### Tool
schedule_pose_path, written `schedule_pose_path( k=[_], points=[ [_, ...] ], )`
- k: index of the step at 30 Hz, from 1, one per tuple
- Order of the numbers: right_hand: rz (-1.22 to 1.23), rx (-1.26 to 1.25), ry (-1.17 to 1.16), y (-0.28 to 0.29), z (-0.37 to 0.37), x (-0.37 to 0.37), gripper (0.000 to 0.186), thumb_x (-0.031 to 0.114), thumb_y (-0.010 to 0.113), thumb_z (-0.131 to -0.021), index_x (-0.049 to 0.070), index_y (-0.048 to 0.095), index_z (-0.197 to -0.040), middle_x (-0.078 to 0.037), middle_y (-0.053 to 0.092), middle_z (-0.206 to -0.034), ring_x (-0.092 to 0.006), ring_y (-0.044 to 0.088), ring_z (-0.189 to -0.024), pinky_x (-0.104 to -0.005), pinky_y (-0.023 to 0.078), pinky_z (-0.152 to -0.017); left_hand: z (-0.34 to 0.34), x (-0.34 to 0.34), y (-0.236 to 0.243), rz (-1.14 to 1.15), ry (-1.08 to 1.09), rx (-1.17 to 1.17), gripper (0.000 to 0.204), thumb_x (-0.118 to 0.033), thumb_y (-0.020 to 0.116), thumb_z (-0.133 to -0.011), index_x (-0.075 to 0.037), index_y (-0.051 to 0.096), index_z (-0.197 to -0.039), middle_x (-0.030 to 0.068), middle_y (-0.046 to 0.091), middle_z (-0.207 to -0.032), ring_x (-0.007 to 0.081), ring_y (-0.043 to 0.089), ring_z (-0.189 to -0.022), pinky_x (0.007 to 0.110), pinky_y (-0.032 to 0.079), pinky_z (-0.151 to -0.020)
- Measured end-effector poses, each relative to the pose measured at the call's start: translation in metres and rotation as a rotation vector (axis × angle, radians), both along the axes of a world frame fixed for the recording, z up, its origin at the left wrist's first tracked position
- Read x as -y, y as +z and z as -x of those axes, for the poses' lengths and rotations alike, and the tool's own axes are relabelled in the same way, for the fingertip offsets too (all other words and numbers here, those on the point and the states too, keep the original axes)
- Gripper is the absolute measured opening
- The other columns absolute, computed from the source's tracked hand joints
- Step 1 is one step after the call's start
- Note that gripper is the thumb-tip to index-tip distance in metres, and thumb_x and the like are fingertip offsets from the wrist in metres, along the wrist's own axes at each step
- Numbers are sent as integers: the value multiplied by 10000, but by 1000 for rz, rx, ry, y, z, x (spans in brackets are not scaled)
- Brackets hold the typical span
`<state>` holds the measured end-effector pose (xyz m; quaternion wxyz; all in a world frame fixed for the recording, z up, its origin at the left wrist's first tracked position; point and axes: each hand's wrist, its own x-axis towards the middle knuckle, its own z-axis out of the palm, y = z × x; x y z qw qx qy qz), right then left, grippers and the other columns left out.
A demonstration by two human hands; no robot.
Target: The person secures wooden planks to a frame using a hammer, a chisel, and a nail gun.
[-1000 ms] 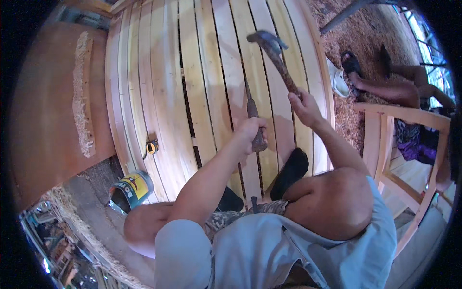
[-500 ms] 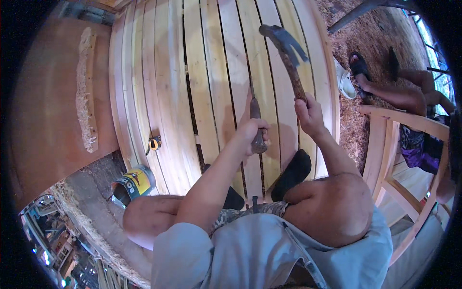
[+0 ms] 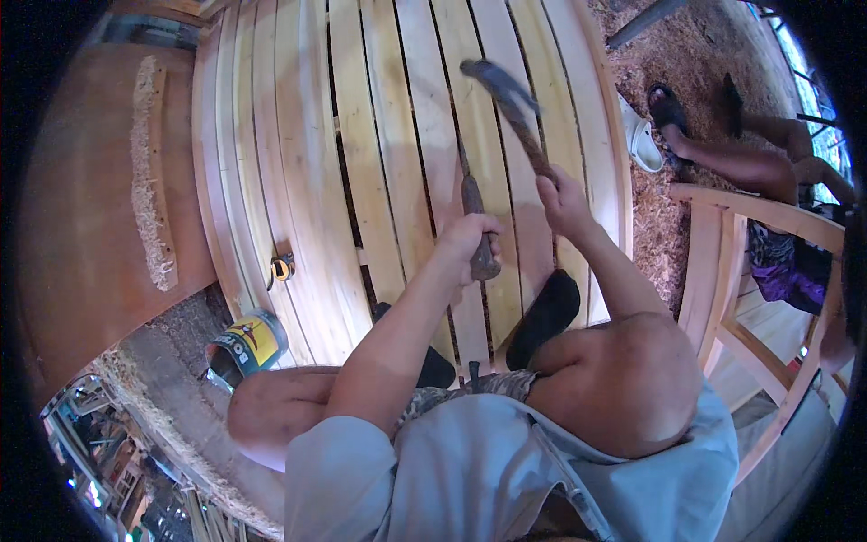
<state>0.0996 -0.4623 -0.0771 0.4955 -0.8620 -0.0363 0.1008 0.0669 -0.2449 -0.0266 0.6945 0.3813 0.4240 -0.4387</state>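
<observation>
Squatting on a floor of pale wooden planks (image 3: 298,163), I grip a chisel (image 3: 471,194) by its thick wooden handle in my left hand (image 3: 470,242). Its thin metal shaft points away from me, and the tip lies by a narrow gap between two planks. Closed round the wooden handle of a claw hammer (image 3: 527,143) is my right hand (image 3: 567,206), to the right of the chisel. The hammer's dark head is slightly blurred and sits above the planks, beyond the chisel's tip. Whether the chisel tip enters the gap I cannot tell.
On the planks to the left lies a yellow and black tape measure (image 3: 283,266). Nearer me, a tin can (image 3: 257,341) rests tipped on its side. A brown board (image 3: 99,208) stands at far left. Right are a wooden frame (image 3: 713,262), white clog (image 3: 644,147) and another person's leg (image 3: 731,172).
The hammer head has swung left and down, toward the chisel. My right hand has shifted slightly left; the left hand keeps its hold. The whole view has drifted a little.
</observation>
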Motion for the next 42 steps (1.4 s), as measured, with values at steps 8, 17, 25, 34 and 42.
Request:
schedule_pose_path(
  k=[8, 17, 25, 34, 42],
  points=[
    [-204, 131, -14, 66, -11, -34, 339, 335, 445, -1017, 22, 548, -941, -16, 503, -658, -111, 477, -561, -296, 389, -510, 4, 1, 9, -102, 36, 23, 119, -112, 616, -836, -66, 508, -818, 47, 493, -613, 174, 496, -468, 339, 489, -430],
    [52, -424, -152, 67, -36, -25, 455, 430, 505, -979, -17, 588, -952, -131, 579, -672, -230, 563, -604, -391, 450, -590, -2, 1, 10, -43, 55, 6, 73, -76, 604, -812, -52, 545, -777, 66, 532, -601, 199, 530, -470, 369, 489, -429],
    [-41, 71, -118, 11, -7, -16, 408, 377, 435, -1015, -10, 549, -958, -131, 594, -727, -228, 598, -646, -349, 456, -585, -3, 7, 9, -2, 24, 31, 100, -108, 617, -833, -64, 528, -820, 38, 512, -630, 154, 516, -496, 321, 480, -437],
    [-73, -79, -184, 54, -16, -24, 443, 398, 482, -991, -35, 578, -998, -265, 625, -791, -399, 655, -787, -463, 489, -697, -1, 2, 3, -3, 60, -32, 115, -89, 607, -836, -76, 520, -762, 22, 498, -575, 129, 497, -471, 307, 475, -430],
    [133, -165, -133, 32, -32, -22, 382, 354, 503, -985, -21, 568, -958, -258, 616, -782, -417, 624, -762, -476, 465, -687, 2, 8, 6, -15, 53, 2, 107, -93, 612, -838, -82, 522, -782, 14, 495, -606, 118, 497, -496, 295, 452, -424]
  ],
)
